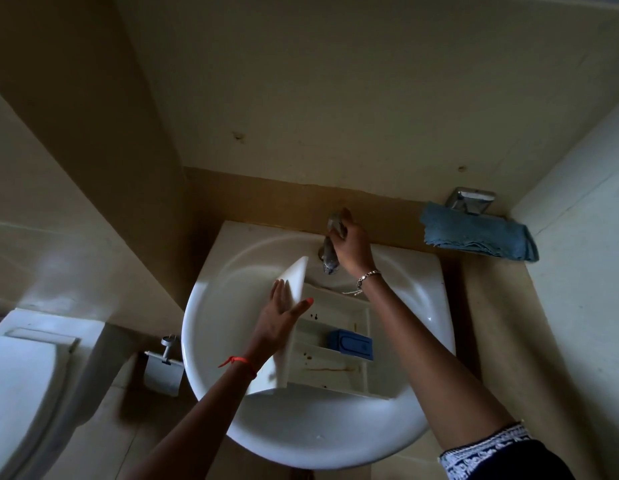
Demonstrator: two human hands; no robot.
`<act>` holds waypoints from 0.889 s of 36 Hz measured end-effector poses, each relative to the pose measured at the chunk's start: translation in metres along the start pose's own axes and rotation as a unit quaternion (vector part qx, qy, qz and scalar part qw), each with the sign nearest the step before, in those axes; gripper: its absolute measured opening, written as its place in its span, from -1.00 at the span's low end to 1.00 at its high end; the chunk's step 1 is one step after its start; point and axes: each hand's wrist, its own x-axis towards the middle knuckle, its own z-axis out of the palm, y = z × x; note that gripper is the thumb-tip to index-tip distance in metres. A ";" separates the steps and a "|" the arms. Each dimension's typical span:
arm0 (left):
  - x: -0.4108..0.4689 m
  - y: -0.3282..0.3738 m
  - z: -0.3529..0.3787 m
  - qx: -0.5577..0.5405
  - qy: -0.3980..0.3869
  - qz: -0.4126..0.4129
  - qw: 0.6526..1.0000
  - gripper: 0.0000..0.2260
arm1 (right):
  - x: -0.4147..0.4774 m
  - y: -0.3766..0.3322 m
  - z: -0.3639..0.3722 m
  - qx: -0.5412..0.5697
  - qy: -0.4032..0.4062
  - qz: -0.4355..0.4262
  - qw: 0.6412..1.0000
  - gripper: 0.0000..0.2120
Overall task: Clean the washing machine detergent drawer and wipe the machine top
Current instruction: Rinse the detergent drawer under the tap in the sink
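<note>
The white ceramic washbasin [218, 323] is where the rinsing step is judged to be starting. The white plastic detergent drawer [327, 329] is laid across the bowl, its open compartments facing up and its front panel turned to the left. That panel is grasped by the left hand [280, 320], thumb over the edge and fingers flat on the outer face. The handle of the grey metal tap [330, 261] is clasped by the right hand [351, 247]; no water can be seen running. The tap would best be opened gently, and the drawer tilted so that the far compartments are brought under the spout and the flow is kept inside the bowl.

A white toilet [27, 393] stands to the left, well apart. A folded blue cloth [481, 235] is draped near the tap, within reach for wiping. A metal paper-roll holder [164, 370] is fixed beside the basin. A blue plastic insert [351, 344] sits in the middle compartment and may shelter residue. Brown streaks [330, 369] are left along the near channel. The washing machine is not in view.
</note>
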 end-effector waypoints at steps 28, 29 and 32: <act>0.006 -0.004 0.000 0.020 -0.006 0.023 1.000 -0.38 | 0.025 0.032 -0.009 0.069 -0.104 -0.023 0.992 -0.50; 0.006 -0.005 0.000 0.021 -0.006 0.025 0.999 -0.39 | 0.025 0.032 -0.009 0.073 -0.106 -0.024 0.991 -0.50; 0.007 -0.005 -0.002 0.020 -0.006 0.028 0.999 -0.40 | 0.026 0.033 -0.008 0.086 -0.112 -0.021 0.990 -0.48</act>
